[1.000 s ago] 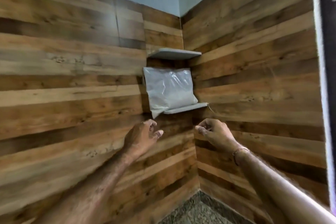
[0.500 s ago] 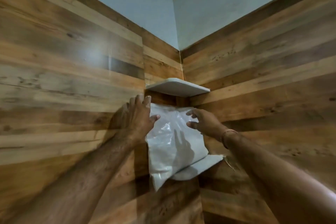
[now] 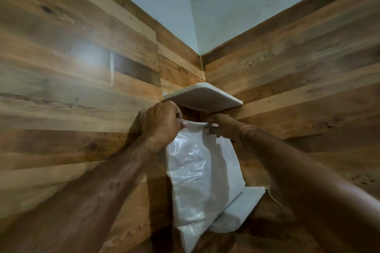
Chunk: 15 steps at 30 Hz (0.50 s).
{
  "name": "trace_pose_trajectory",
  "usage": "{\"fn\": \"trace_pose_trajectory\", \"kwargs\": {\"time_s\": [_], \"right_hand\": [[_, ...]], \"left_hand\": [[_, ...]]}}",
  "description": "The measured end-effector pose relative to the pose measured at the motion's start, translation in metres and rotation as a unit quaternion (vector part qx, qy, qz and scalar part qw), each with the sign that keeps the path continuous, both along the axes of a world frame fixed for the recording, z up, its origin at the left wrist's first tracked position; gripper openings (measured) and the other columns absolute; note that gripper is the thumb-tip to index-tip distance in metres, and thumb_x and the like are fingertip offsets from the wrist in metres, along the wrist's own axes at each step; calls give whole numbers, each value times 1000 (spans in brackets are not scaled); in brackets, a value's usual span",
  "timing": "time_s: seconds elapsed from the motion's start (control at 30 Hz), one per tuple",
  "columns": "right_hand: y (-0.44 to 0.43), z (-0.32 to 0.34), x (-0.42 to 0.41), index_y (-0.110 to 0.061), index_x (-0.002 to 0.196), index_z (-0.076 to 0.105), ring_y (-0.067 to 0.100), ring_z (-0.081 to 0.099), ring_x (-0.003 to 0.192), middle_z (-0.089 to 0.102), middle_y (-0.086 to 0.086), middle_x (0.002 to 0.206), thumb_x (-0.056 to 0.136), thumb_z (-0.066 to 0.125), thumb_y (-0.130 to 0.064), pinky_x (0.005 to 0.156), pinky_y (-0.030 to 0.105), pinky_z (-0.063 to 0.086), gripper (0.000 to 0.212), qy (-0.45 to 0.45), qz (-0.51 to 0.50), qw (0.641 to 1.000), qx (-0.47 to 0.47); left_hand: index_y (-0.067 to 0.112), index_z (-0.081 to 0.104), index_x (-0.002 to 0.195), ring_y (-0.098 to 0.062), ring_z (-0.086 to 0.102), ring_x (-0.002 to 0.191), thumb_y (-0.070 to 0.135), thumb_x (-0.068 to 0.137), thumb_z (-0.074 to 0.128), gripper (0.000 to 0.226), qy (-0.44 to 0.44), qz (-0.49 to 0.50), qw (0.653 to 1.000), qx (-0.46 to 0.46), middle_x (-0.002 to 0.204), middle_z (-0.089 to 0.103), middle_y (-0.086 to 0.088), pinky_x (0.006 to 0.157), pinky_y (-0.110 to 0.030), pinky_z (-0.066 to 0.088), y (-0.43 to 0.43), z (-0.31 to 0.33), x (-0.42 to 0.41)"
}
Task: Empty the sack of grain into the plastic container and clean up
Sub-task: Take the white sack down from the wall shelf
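A white woven sack (image 3: 197, 178) stands upright on the lower white corner shelf (image 3: 244, 201), leaning into the corner of two wood-panelled walls. Its bottom left corner hangs over the shelf's front edge. My left hand (image 3: 159, 122) grips the sack's top edge at the left. My right hand (image 3: 222, 127) pinches the same top edge at the right. The edge is stretched taut between both hands. No plastic container is in view.
An upper white corner shelf (image 3: 202, 99) juts out directly above my hands, close to my knuckles. Wood-panelled walls (image 3: 82, 88) close in on the left and right, with pale painted wall above them.
Both hands rose from the sack's sides to its top edge and closed on it. The camera tilted up and moved closer to the corner.
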State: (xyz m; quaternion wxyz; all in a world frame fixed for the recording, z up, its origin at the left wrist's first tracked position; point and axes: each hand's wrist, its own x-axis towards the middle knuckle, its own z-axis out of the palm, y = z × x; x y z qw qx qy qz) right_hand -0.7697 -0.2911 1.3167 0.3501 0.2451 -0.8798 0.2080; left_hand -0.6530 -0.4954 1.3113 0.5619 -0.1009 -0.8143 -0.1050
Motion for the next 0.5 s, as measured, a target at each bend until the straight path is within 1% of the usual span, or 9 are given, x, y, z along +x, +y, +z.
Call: {"fn": "trace_pose_trajectory", "kwargs": {"time_s": [0.03, 0.1, 0.17, 0.23, 0.27, 0.33, 0.4, 0.43, 0.5], "right_hand": [[8, -2, -2, -14, 124, 69, 25, 66, 96, 67, 1, 110, 94, 71, -22, 76, 27, 54, 31, 2, -28, 1000, 12], [22, -8, 2, -18, 114, 72, 28, 69, 92, 71, 6, 110, 95, 68, -23, 72, 32, 59, 20, -1, -57, 998, -6], [38, -12, 9, -22, 94, 72, 29, 70, 81, 71, 7, 96, 95, 66, -19, 61, 32, 59, 7, 17, -65, 997, -34], [52, -12, 22, -23, 76, 68, 31, 72, 73, 69, 1, 77, 92, 65, -14, 54, 32, 56, 18, 41, -71, 995, -59], [61, -12, 31, -20, 72, 66, 31, 73, 70, 68, 0, 71, 91, 65, -13, 53, 31, 55, 20, 47, -74, 994, -69], [78, -13, 51, -15, 76, 68, 28, 73, 66, 70, 4, 69, 91, 65, -17, 60, 35, 59, 15, 52, -77, 993, -71], [106, -16, 79, -16, 76, 67, 22, 72, 62, 73, 7, 71, 90, 67, -22, 67, 41, 63, 16, 58, -85, 992, -73], [115, -18, 90, -16, 73, 65, 19, 70, 59, 73, 7, 70, 90, 68, -24, 67, 40, 62, 19, 61, -91, 991, -77], [138, -24, 120, -15, 70, 63, 15, 65, 53, 72, 6, 65, 90, 70, -27, 65, 36, 57, 24, 64, -104, 989, -78]], "left_hand": [[26, 77, 83, -10, 61, 87, 45, 82, 79, 19, -1, -11, 1000, 8, 87, 73, 10, 96, -39, 45, -1, 0, 0], [27, 77, 80, -10, 63, 87, 45, 82, 80, 18, -9, -38, 999, 20, 85, 73, 10, 98, -42, 47, 1, 1, 0], [27, 77, 79, -10, 64, 87, 45, 81, 80, 18, -10, -61, 998, 25, 85, 73, 10, 97, -45, 49, 8, 4, 5], [28, 78, 80, -11, 63, 87, 46, 81, 80, 18, 2, -61, 998, 23, 86, 74, 10, 96, -45, 50, 18, 8, 13], [28, 78, 81, -11, 63, 86, 46, 81, 80, 19, 11, -55, 998, 23, 87, 74, 10, 95, -45, 50, 24, 9, 18], [29, 78, 82, -11, 59, 85, 47, 80, 80, 18, 22, -53, 998, 23, 87, 73, 10, 96, -45, 49, 34, 12, 28], [30, 78, 80, -10, 57, 84, 48, 79, 80, 18, 28, -63, 997, 30, 86, 72, 11, 97, -45, 48, 52, 9, 45], [30, 78, 80, -9, 56, 83, 48, 79, 80, 18, 33, -66, 997, 31, 85, 70, 12, 96, -43, 47, 58, 7, 52], [30, 77, 80, -8, 54, 82, 47, 80, 80, 17, 27, -76, 996, 31, 84, 68, 13, 86, -33, 45, 78, 0, 71]]}}
